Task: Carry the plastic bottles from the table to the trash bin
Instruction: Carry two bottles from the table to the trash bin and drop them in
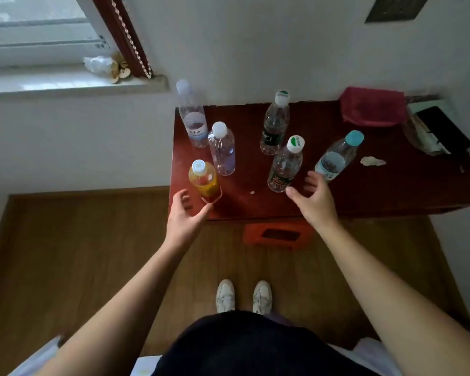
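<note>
Several plastic bottles stand on a dark red table (364, 191). At the near left corner is an orange juice bottle (204, 179); my left hand (186, 213) is open right at its base, fingers spread. A clear bottle with a green-and-white cap (285, 165) stands near the front middle; my right hand (314, 195) is open just beside its base. Behind are a clear bottle with a white cap (222, 150), a tall clear bottle (192, 115), a dark-labelled bottle (275, 124) and a blue-capped bottle (335, 156). No trash bin is in view.
A red cloth bag (372, 107) and a dark box (442, 131) sit at the table's back right. An orange crate (278, 236) lies on the wooden floor under the table's front edge. My white shoes (243, 295) stand just before it. A window sill (73, 82) is at left.
</note>
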